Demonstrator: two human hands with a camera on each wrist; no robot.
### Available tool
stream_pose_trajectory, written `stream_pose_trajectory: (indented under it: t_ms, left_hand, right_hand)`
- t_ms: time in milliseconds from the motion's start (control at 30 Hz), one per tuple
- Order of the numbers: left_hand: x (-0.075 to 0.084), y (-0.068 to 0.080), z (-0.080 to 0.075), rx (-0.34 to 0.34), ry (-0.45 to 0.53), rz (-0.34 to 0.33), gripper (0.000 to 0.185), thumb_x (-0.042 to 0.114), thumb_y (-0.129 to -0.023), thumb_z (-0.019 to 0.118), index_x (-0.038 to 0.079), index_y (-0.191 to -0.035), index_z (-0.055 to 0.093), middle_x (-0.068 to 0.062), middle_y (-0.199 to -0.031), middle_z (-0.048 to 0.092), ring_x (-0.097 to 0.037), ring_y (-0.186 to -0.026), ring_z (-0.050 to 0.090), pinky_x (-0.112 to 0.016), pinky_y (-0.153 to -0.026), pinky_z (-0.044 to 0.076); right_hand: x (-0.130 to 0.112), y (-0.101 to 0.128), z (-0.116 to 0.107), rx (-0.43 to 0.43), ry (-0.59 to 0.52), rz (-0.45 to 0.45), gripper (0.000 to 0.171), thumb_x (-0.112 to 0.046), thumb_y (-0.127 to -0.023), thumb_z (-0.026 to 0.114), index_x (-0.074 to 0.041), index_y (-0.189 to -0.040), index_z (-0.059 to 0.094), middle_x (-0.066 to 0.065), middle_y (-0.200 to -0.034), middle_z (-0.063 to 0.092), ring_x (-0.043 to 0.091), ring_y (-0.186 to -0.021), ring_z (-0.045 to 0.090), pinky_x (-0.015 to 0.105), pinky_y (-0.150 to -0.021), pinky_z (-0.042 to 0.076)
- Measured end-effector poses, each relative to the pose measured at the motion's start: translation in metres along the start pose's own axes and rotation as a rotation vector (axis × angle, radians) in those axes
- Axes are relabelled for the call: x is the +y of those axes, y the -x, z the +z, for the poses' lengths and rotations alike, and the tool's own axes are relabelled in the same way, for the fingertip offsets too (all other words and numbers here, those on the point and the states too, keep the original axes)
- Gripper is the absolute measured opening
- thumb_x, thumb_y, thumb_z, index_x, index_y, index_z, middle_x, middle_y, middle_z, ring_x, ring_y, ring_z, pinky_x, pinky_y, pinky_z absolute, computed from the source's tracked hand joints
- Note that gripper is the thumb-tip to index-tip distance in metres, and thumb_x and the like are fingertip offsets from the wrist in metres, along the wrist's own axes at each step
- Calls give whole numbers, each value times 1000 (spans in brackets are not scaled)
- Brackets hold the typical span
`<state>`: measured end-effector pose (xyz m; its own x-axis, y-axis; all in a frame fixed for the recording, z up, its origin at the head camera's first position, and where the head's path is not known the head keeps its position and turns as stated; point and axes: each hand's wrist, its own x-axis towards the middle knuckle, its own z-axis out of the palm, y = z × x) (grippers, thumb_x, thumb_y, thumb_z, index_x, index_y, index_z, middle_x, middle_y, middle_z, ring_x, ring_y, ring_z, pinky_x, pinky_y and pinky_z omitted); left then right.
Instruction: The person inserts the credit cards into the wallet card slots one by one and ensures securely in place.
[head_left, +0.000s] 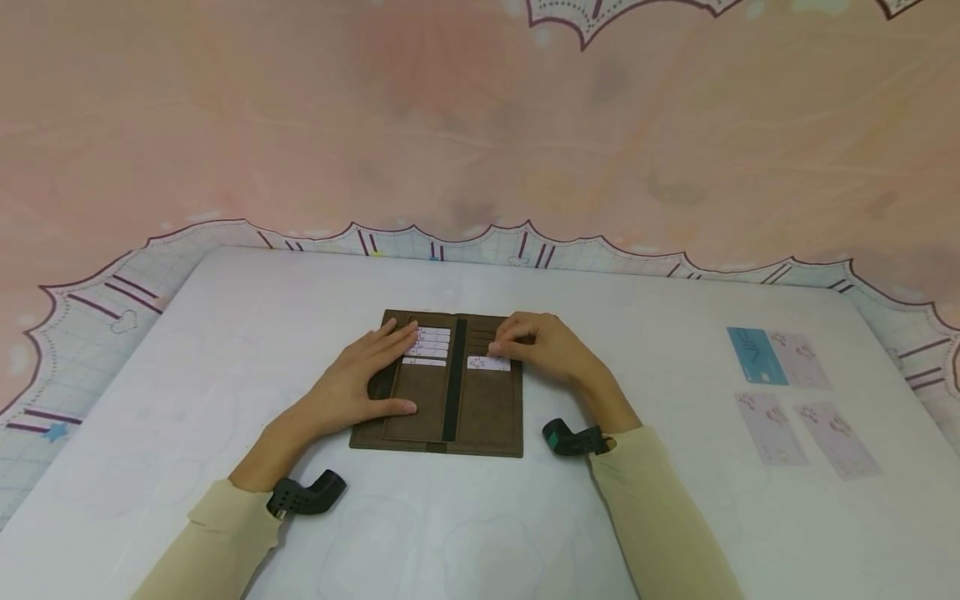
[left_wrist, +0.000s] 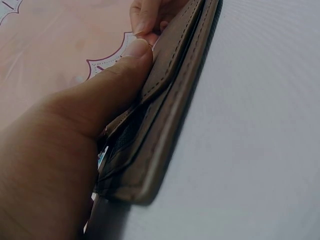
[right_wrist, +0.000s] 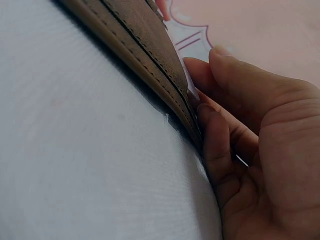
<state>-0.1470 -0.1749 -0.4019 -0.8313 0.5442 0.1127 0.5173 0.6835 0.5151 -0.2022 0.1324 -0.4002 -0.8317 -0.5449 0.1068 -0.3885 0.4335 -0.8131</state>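
An unfolded brown wallet [head_left: 487, 417] lies on the table. My left hand [head_left: 341, 387] rests on its left panel with the fingers spread and the thumb on the lower pocket. Near those fingers, several pale printed cards [head_left: 432, 343] show as strips in stacked slots. At the right panel, my right hand [head_left: 543, 346] has its fingers curled, pinching the top edge of a pale flowered card [head_left: 487, 364]. Most of that card is hidden inside a slot. In the right wrist view, the card's edge [right_wrist: 190, 87] stands out of the wallet beside the fingertips.
To the right on the white table [head_left: 645, 325] lie a blue card [head_left: 756, 356] and three pale flowered cards, one [head_left: 802, 360] beside the blue one, the others [head_left: 772, 429] nearer. Patterned cloth [head_left: 450, 125] hangs behind. Black wrist cameras [head_left: 303, 493] sit on both wrists.
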Motion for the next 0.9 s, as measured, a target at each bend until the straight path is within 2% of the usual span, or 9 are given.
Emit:
stream_pose_trajectory:
  t_ms: [267, 467, 733, 900]
  left_hand:
    - [-1, 0, 2, 7, -1, 5, 93, 48, -76, 76, 12, -150, 32, -2, -156, 25, -29, -144, 11, -55, -113, 11]
    - [-2, 0, 3, 10, -1, 13, 93, 47, -76, 76, 12, -150, 32, -2, -156, 25, -29, -144, 11, -55, -113, 11]
    - [-3, 0, 4, 11, -9, 13, 94, 48, -76, 76, 12, -150, 32, -2, -156, 25, -28, -145, 11, -54, -114, 11]
    - [-3, 0, 4, 12, -2, 14, 93, 48, -76, 76, 12, -150, 32, -1, -157, 24, -28, -145, 11, -55, -113, 11]
  right_hand:
    - [1, 1, 0, -14, -14, -9, 11, -19, -89, 70, -13, -83, 78, -4, -93, 64, 14, -91, 57, 32, -85, 47]
    - [1, 1, 1, -37, -27, 11, 17, -23, -89, 70, -15, -75, 75, -4, -95, 62, 15, -94, 55, 33, -87, 44]
    - [1, 3, 1, -55, -73, 4, 21, -22, -87, 72, -10, -70, 74, 3, -102, 62, 19, -99, 54, 36, -91, 41]
    - [1, 3, 0, -60, -81, 16, 21, -21, -85, 73, -13, -66, 73, 1, -101, 62, 17, -100, 54, 35, -91, 41]
